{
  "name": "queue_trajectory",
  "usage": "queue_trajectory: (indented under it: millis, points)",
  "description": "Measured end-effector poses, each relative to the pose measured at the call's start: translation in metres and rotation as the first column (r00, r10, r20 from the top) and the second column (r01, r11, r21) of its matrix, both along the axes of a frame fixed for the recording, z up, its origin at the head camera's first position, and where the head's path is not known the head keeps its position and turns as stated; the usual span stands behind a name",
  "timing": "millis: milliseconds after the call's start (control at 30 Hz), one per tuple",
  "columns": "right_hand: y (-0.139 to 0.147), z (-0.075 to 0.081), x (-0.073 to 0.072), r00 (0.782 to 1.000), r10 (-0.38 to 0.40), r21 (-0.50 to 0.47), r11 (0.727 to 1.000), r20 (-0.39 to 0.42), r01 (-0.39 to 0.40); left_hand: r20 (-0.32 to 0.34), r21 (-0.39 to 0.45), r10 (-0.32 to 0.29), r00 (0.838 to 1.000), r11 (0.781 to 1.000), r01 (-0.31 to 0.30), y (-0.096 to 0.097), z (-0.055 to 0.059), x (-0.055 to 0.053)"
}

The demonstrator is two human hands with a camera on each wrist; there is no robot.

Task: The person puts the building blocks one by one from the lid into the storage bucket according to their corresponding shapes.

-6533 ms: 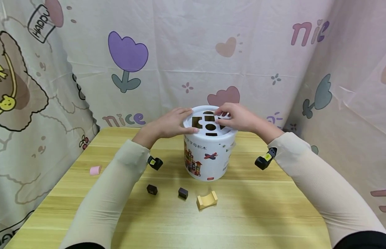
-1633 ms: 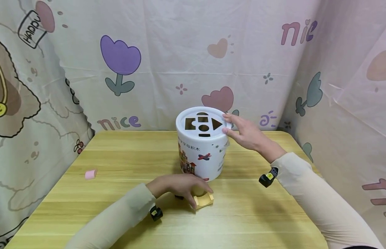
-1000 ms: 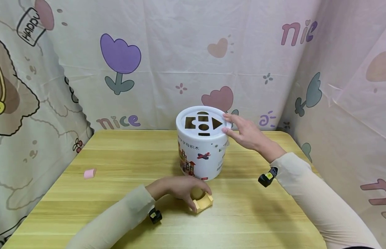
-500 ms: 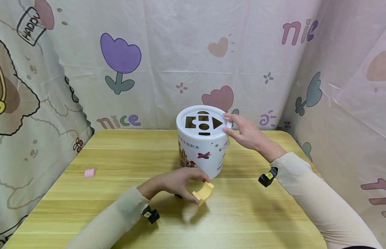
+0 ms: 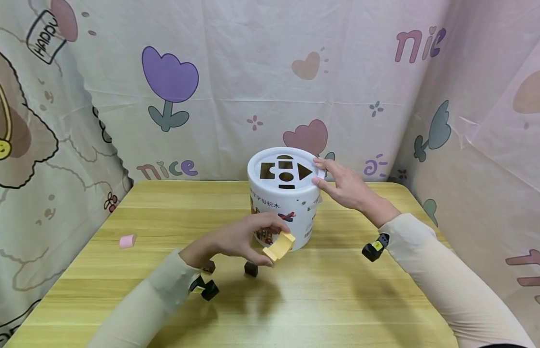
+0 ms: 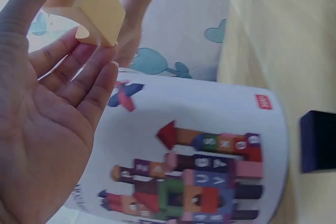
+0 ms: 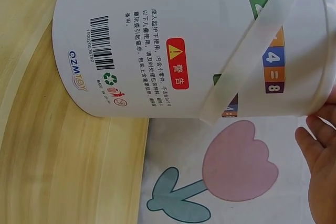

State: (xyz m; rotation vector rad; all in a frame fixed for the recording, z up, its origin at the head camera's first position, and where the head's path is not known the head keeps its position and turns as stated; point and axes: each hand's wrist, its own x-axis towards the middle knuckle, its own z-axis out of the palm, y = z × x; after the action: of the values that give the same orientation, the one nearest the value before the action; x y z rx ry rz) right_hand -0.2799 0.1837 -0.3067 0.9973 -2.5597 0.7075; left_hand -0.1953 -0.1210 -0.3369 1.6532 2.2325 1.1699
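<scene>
My left hand (image 5: 237,237) pinches a yellow arch-shaped toy block (image 5: 280,246) between thumb and fingers. It holds the block in the air, tilted, before the lower front of a white toy-block bucket (image 5: 302,212). In the left wrist view the block (image 6: 102,9) shows its curved notch. The bucket's white lid (image 5: 274,184) has several shaped holes, among them a triangle, a circle and a notched rectangle. My right hand (image 5: 350,186) rests on the right side of the lid's rim, its thumb and fingers touching the edge.
Two small black blocks, one (image 5: 251,269) before the bucket and another (image 5: 209,266) partly behind the left wrist, lie on the wooden table (image 5: 339,299). A pink block (image 5: 127,241) lies at the left. The bucket's translucent handle (image 7: 257,40) hangs down its side. A printed curtain (image 5: 235,58) stands behind.
Earlier both hands were at the lid. The left hand then reached down, took hold of the yellow arch block and lifted it toward the bucket. The right hand has lately stayed on the rim.
</scene>
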Motion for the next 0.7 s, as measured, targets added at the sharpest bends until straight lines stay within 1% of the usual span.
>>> queue_trajectory:
  millis: [133, 333, 500, 600, 700]
  points:
    - [0.0, -0.001, -0.001, 1.0, 0.005, -0.002, 1.0, -0.012, -0.005, -0.048, 0.026, -0.004, 0.999, 1.0, 0.006, -0.004, 0.013, -0.002]
    - [0.0, -0.001, 0.0, 1.0, 0.01, -0.007, 1.0, -0.018, -0.01, -0.119, 0.027, 0.02, 0.993, 0.999, -0.017, -0.011, 0.036, -0.005]
    - [0.0, -0.001, 0.0, 1.0, 0.006, -0.014, 1.0, -0.019, -0.006, -0.136, 0.026, 0.039, 0.99, 0.999, -0.036, -0.016, 0.059, -0.008]
    - [-0.001, 0.0, 0.0, 1.0, 0.0, -0.013, 1.0, -0.016, 0.0, -0.154, 0.031, 0.059, 0.986, 0.998, -0.054, -0.019, 0.071, -0.011]
    - [-0.001, 0.001, 0.001, 1.0, -0.006, -0.011, 1.0, -0.007, 0.005, -0.191, 0.036, 0.097, 0.977, 0.995, -0.091, -0.019, 0.083, -0.016]
